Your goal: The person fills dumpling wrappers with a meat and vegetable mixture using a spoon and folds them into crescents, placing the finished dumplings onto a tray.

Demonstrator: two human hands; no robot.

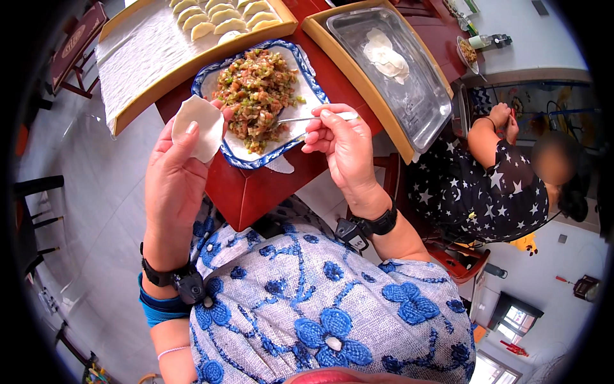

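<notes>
A thin, pale dumpling wrapper (200, 128) lies across the fingers of my left hand (171, 182), with the thumb pressed on its face. My right hand (345, 144) grips the handle of a metal spoon (300, 119). The spoon's far end reaches into a mound of chopped meat and green vegetable filling (256, 89). That filling is heaped on a white, blue-rimmed plate (235, 155) at the corner of the red table (246, 198). My left hand is beside the plate's left edge, and my right hand is over its right edge.
Rows of folded dumplings (217, 18) sit in a cloth-lined box (137, 77) at the far left. A metal tray (419, 105) with stacked wrappers (386, 56) stands in another box at the right. A person (480, 185) in star-patterned clothes sits at the right.
</notes>
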